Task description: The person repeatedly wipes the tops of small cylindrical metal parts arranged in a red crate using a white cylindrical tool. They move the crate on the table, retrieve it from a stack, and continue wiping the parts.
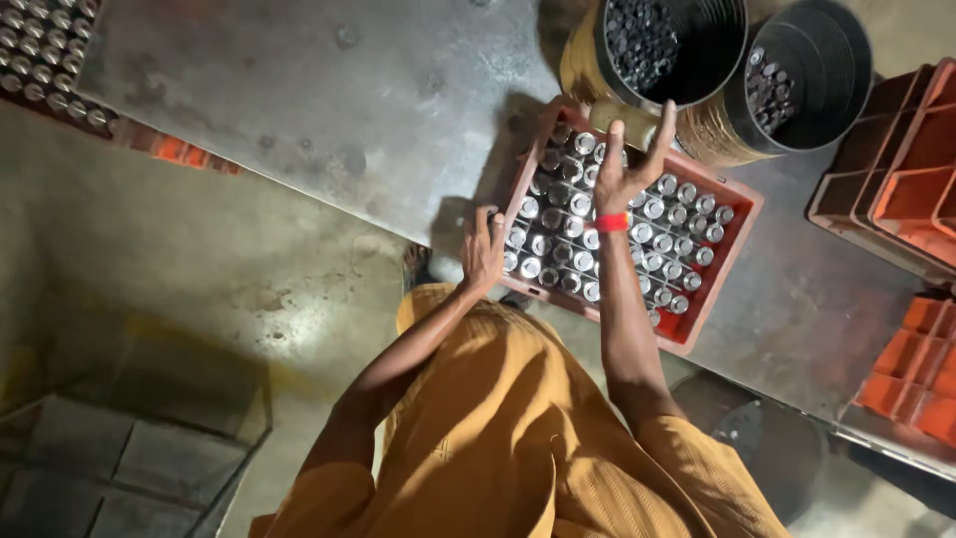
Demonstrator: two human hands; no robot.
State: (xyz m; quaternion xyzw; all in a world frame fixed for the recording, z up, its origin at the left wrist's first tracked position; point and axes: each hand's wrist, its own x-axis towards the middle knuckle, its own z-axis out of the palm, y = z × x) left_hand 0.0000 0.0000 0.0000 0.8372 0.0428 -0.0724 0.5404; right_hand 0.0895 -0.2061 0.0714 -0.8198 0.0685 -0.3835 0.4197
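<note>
A red plastic crate [732,261] stands on a grey metal table and holds several bottles with shiny silver caps [581,204]. My right hand [632,159], with a red band on its wrist, hovers over the far part of the crate. Its fingers are spread and nothing shows in it. My left hand [485,249] is at the crate's near left edge, fingers extended, holding nothing. Just beyond my right hand stands a round metal bucket [588,70] filled with dark bottle caps [642,40].
A second dark bucket [827,90] with some caps sits to the right of the first. Empty orange crates [896,179] are stacked at the right. Another crate of capped bottles [45,60] is at the top left. The table edge [329,199] runs diagonally above a concrete floor.
</note>
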